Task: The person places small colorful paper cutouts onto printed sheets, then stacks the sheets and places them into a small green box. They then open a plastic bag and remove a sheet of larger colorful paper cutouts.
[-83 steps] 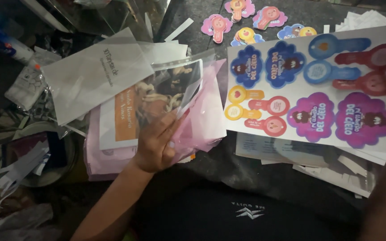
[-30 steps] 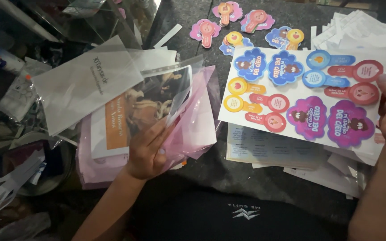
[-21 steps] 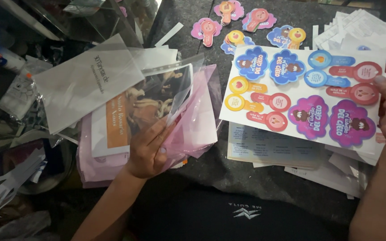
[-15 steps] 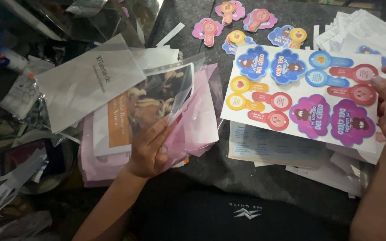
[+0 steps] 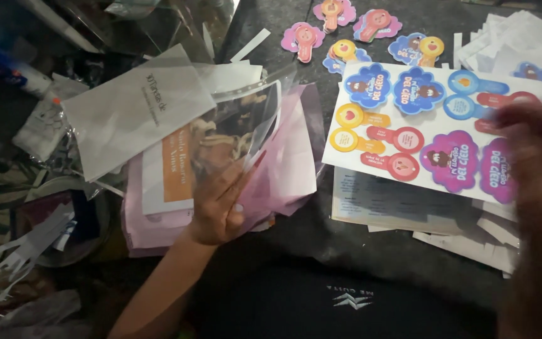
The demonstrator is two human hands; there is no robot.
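My left hand (image 5: 219, 204) rests on a clear plastic sleeve (image 5: 246, 132) that lies over pink sheets (image 5: 286, 169) and a booklet with an orange band (image 5: 174, 166), its fingers pinching the sleeve's lower edge. My right hand (image 5: 534, 147) is blurred at the right edge, over the right end of a white sheet printed with colourful flower and key shapes (image 5: 409, 132). Whether it grips the sheet is unclear. Cut-out flower and key shapes (image 5: 346, 28) lie on the dark surface above the sheet.
A white bag (image 5: 133, 110) lies at the upper left beside the sleeve. A printed leaflet (image 5: 396, 204) sits under the colourful sheet. White paper scraps (image 5: 509, 50) are piled at the upper right, and paper strips (image 5: 29, 242) lie at the lower left among clutter.
My right hand has moved left and up over the right end of the printed sheet and is now blurred. My left hand has stayed on the plastic sleeve.
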